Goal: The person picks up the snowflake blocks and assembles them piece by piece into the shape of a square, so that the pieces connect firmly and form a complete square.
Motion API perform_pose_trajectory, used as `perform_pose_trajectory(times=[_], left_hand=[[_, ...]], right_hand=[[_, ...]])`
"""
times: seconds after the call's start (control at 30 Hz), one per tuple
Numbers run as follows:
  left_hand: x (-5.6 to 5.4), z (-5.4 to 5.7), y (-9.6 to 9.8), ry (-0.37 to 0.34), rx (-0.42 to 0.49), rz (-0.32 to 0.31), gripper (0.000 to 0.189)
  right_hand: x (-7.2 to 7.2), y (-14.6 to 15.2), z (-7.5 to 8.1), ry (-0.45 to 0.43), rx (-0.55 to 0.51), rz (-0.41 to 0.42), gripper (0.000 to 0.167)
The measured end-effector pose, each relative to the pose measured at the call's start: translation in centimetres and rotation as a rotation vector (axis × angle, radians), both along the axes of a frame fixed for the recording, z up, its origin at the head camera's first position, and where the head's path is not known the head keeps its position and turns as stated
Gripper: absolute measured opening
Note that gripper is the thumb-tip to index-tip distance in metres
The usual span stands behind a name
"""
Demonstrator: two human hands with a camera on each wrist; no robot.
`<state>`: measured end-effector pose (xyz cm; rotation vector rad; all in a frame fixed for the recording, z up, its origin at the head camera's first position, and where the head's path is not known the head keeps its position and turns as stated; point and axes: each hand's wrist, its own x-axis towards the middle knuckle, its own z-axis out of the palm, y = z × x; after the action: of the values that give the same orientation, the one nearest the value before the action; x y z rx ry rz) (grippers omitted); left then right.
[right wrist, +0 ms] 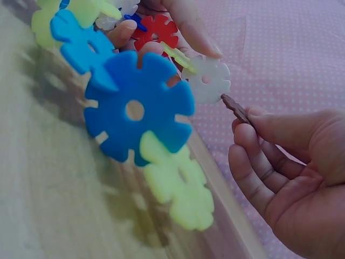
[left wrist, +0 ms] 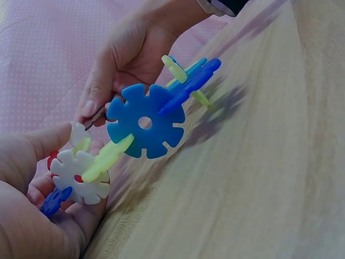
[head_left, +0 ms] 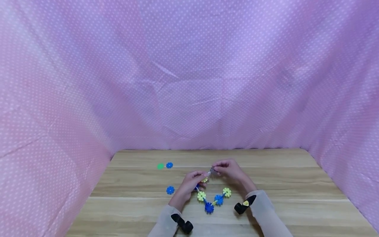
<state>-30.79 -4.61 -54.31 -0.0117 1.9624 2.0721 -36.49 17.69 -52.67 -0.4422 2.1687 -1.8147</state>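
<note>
My left hand [head_left: 188, 185] grips one end of a chain of notched plastic snowflake discs, with a white disc [right wrist: 209, 81] sticking out past the thumb. Between thumb and fingers of my right hand [head_left: 229, 169] is a brown snowflake disc [right wrist: 236, 109], seen edge-on, its tip right at the white disc's rim. A red disc [right wrist: 161, 28] shows among the left fingers. The rest of the chain bends round below the hands, with a dark blue disc [head_left: 209, 207] at its lowest part and a yellow disc [head_left: 227, 192] at its free end.
On the wooden table [head_left: 133, 210], a green disc [head_left: 160, 166] and a blue disc [head_left: 169, 165] lie at the back left. Another blue disc [head_left: 170, 190] lies left of the left hand. Pink dotted cloth [head_left: 189, 98] surrounds the table's back and sides.
</note>
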Motion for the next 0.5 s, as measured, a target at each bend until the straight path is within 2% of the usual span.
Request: perform_pose_trajectory(times=[0.27,0.5], left_hand=[[-0.07,0.07,-0.04,0.001,-0.005,0.0,0.037],[-0.03,0.03,0.05,0.001,-0.011,-0.01,0.038]], right_hand=[[-0.19,0.12,-0.08,0.097,0.073,0.019,0.023],[0.01,-0.06,-0.11,0.066,0.049,-0.012,0.022]])
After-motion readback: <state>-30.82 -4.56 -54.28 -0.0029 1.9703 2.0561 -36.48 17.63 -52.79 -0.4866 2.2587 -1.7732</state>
